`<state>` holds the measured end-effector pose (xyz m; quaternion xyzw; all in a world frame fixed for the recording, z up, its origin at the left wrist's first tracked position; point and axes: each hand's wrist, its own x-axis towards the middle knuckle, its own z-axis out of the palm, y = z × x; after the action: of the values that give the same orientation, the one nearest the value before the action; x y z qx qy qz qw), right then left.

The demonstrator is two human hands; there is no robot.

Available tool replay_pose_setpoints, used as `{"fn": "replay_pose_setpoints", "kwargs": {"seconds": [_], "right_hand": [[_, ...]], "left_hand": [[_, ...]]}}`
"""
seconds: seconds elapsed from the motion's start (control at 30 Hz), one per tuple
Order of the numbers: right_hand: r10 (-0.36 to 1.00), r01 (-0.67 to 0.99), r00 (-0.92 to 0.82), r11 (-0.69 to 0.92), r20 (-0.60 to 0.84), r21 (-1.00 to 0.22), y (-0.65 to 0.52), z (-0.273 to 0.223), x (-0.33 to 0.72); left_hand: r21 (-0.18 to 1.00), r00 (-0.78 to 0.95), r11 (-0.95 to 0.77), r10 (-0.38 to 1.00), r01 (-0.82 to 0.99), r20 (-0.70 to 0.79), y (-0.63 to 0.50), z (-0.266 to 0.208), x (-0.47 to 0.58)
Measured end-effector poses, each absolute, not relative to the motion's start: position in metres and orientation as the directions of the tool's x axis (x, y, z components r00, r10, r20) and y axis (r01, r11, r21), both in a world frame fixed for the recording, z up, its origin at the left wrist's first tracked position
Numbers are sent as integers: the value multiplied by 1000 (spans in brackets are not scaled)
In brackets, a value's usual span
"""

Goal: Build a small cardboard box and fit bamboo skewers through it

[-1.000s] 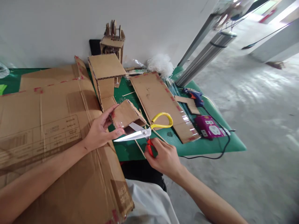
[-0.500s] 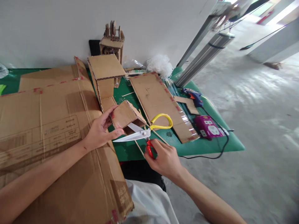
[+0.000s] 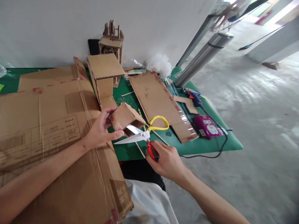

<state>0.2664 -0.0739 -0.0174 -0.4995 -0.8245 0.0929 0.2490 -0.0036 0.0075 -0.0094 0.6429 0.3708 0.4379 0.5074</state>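
Two hands are working close together above the green counter (image 3: pixel 126 152). Left hand (image 3: pixel 101 129) is holding a small folded cardboard piece (image 3: pixel 122 115), thumb lying along its near side. Right hand (image 3: pixel 167 158) is gripping the red loop of the scissors (image 3: pixel 143 135); the yellow loop is standing clear. Scissors' long axis is running left to right, blades spreading wide, lower tip pointing left just below the thumb. Upper blade is meeting the folded piece's open end; cannot tell how deep it is reaching. Piece's ridge is slanting rightward toward the person, mouth facing the scissors.

Edges: large cardboard sheet (image 3: pixel 58 102) is lying under the left forearm, overhanging the counter's near edge. Flat cardboard panel (image 3: pixel 158 99) is bounding the far right. Bare green is showing between sheet and panel, thin sticks (image 3: pixel 140 150) crossing it.
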Motion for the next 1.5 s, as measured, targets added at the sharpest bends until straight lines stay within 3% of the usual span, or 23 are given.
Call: {"fn": "replay_pose_setpoints", "kwargs": {"seconds": [0.1, 0.17, 0.37, 0.47, 0.57, 0.8, 1.03, 1.3, 1.5], "right_hand": [[840, 817, -367, 497, 400, -293, -73, -20, 267], [843, 820, -364, 491, 396, -293, -73, -18, 267], [913, 729, -379, 395, 151, -559, -74, -7, 267], [916, 695, -388, 363, 102, -620, -75, -4, 267], [911, 714, -386, 394, 144, -579, -75, -8, 268], [847, 815, -371, 494, 380, -304, -73, -20, 269], [905, 734, -383, 421, 187, -532, -76, -10, 266], [879, 807, -355, 460, 318, -370, -76, -17, 264], [909, 743, -376, 412, 180, -528, -76, -7, 264]], "left_hand": [[978, 348, -205, 920, 40, 179, 7, -10, -4], [976, 353, -214, 917, 37, 187, 7, -10, -4], [974, 352, -224, 914, 23, 202, 8, -11, -4], [975, 352, -219, 915, 29, 195, 9, -13, -4], [974, 349, -221, 917, 42, 193, 9, -13, -3], [981, 370, -192, 914, 34, 166, 8, -9, -4], [981, 392, -195, 903, 18, 172, 10, -12, -7], [985, 376, -171, 915, 30, 147, 10, -8, -6], [978, 381, -207, 907, 29, 181, 11, -12, -7]]}}
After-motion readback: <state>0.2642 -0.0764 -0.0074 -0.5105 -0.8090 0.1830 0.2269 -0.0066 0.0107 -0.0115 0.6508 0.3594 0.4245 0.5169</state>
